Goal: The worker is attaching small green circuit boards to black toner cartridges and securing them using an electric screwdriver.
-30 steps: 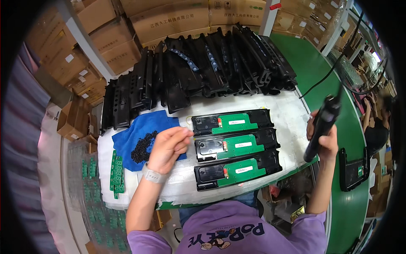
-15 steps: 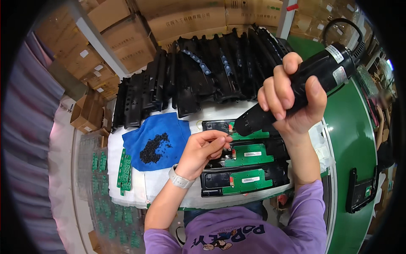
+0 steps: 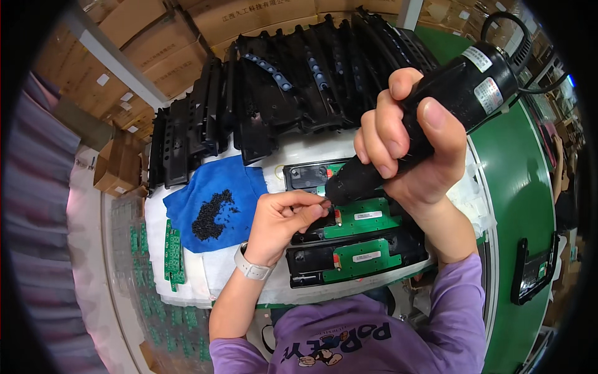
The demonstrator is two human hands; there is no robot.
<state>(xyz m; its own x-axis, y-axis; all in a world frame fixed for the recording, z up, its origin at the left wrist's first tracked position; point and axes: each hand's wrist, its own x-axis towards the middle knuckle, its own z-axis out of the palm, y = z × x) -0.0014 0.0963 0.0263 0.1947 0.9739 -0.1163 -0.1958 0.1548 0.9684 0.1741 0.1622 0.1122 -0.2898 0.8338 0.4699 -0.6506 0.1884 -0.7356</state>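
My right hand (image 3: 417, 149) is wrapped round a black electric screwdriver (image 3: 458, 103), its nose slanting down to the left. At that nose, my left hand (image 3: 280, 224) pinches thumb and forefinger together; whatever is between the fingertips is too small to make out. Below the tool lie long black plastic housings (image 3: 305, 268) carrying green circuit boards (image 3: 374, 252). The farthest housing is partly covered by the screwdriver and my hands. Left of my left hand, a heap of small black screws (image 3: 212, 215) rests on a blue cloth (image 3: 249, 177).
Many black plastic housings (image 3: 274, 118) stand in a row at the back. Loose green boards (image 3: 173, 255) lie at the left table edge, beside clear trays (image 3: 140, 283) of boards. Cardboard boxes (image 3: 249, 22) are stacked behind. A green surface (image 3: 507, 187) runs along the right.
The screwdriver and both hands have come nearer and shifted left in view, the nose now closer to my left fingertips and over the middle housing. The whole view has shifted slightly.
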